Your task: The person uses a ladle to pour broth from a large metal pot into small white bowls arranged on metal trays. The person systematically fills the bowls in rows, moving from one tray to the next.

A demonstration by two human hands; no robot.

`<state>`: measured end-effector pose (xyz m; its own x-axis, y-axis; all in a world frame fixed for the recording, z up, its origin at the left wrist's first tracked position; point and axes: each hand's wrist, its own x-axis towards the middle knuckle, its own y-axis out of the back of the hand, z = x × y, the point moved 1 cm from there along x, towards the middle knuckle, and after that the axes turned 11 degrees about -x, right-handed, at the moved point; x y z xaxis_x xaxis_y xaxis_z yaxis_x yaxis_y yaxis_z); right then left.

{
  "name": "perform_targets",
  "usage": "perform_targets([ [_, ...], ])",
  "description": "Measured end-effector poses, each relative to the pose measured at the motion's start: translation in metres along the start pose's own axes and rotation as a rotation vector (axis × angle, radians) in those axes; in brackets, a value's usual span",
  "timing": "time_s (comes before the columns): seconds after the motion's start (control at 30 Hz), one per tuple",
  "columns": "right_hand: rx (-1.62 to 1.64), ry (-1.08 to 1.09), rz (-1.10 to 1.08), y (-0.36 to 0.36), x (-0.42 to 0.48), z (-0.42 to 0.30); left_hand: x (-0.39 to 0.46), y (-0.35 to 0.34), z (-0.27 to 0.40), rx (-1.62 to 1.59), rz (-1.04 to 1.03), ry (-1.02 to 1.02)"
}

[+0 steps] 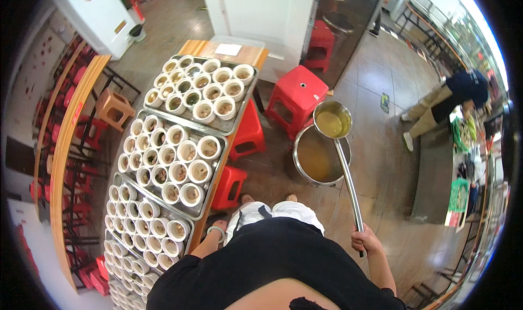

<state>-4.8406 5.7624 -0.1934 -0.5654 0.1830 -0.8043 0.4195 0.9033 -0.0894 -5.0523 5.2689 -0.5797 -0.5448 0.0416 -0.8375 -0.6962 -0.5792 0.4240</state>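
My right hand (366,239) grips the lower end of a long-handled metal ladle (347,179). Yellowish broth (330,122) sits in the ladle's bowl, which appears over the rim of a large metal pot (297,162) on the floor. Cloudy brown liquid (316,156) lies inside that pot. At the edge of the wooden table, my left hand (220,225) hangs by my side, a pale bangle on the wrist; its fingers are too small to make out. White cups (178,171) with bits of food stand in rows on metal trays (212,121) along the table.
Red plastic stools (300,91) stand beyond the pot, with more (229,187) beside the table. A white sheet (228,49) lies at the table's far end. To the right, a person (449,93) bends over a counter bearing green baskets (459,195). A wooden counter (61,167) runs along the left.
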Motion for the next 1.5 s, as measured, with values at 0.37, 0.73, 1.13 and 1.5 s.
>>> perform_targets([
  [0.37,-0.164,0.093,-0.226,-0.110,0.063,-0.128,0.008,0.001,-0.079,-0.336,0.039,0.191],
  [0.73,-0.309,0.100,-0.497,-0.203,0.168,-0.251,0.005,-0.032,-0.125,0.134,0.050,0.035],
  [1.13,-0.444,0.054,-0.532,-0.223,0.229,-0.313,-0.007,-0.053,-0.087,-0.728,0.226,0.304],
  [1.5,-0.619,0.120,-0.491,-0.217,0.255,-0.341,0.010,-0.069,-0.072,-1.247,0.308,0.453],
])
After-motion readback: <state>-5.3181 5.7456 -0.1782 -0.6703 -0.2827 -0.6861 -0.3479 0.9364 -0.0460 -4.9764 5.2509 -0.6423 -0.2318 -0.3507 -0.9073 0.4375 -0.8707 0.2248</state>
